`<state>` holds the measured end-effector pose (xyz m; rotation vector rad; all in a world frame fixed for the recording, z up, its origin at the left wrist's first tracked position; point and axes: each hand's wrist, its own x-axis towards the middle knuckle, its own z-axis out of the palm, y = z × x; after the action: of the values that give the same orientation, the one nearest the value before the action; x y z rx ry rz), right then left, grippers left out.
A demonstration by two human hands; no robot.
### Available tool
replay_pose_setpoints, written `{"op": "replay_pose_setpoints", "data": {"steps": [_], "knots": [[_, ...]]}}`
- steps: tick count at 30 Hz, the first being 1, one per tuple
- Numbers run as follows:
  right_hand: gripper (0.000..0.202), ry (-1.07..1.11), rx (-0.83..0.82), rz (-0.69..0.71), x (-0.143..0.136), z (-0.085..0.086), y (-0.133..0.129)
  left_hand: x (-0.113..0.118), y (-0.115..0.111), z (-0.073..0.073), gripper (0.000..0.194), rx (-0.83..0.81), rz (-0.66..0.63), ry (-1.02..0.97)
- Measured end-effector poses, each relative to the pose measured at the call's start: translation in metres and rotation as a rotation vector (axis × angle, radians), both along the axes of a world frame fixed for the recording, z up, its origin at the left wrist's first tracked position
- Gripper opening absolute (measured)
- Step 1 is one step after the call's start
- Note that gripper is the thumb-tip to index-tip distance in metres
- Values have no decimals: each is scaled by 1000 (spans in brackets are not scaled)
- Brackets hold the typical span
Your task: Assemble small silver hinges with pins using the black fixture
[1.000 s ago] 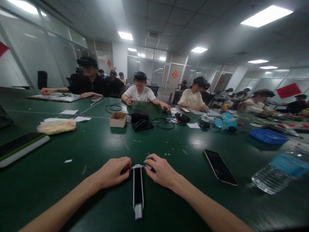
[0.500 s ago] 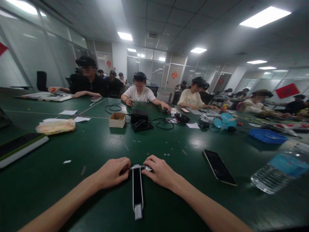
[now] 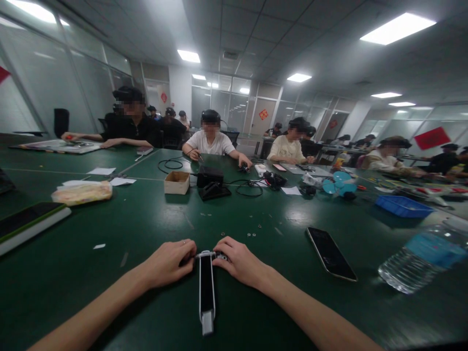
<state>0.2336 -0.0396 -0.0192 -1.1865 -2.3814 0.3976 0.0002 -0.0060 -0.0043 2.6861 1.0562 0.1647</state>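
Green worktable [image 3: 146, 317] under ceiling lights; several people sit along the far side, one in a white shirt [image 3: 210, 142] directly opposite. Long narrow piece [image 3: 206, 290], pale-edged with a dark middle, lies flat between the forearms, its pale tip toward the wearer. Crosspiece [image 3: 206, 253] spans its far end.

Left hand [image 3: 171, 262]: fingers curled, thumb and forefinger closed on the crosspiece's left end; exact contact hidden by the knuckles. Right hand [image 3: 239, 261]: fingertips pinching a small metal part [image 3: 221, 256] at the opposite end — whether it is joined to the crosspiece, cannot tell. Gripping from both sides probably steadies the crosspiece against turning or sliding; the tabletop carries the long piece's weight.

Small rings [image 3: 249, 235] lie loose just beyond the right hand, presumably for easy reach. Phone [image 3: 331, 254] and water bottle [image 3: 420, 258] sit off to the right — likely so the forearms have room.
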Motion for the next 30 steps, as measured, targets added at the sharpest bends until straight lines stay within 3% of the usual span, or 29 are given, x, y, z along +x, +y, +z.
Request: {"op": "replay_pose_setpoints", "data": {"steps": [11,17,21,30], "knots": [[28,-116,107,-42,8,6,4,0,0,0,13,12,-7,-14],[24,-247,224,-326,53,15,26,1,-2,4,15,-23,2,-10],[24,-428,184,-475,81,18,35,1,-2,4,14,-22,-3,-11],[26,-533,93,-507,88,21,34,0,-1,3,15,-34,-7,-23]]}}
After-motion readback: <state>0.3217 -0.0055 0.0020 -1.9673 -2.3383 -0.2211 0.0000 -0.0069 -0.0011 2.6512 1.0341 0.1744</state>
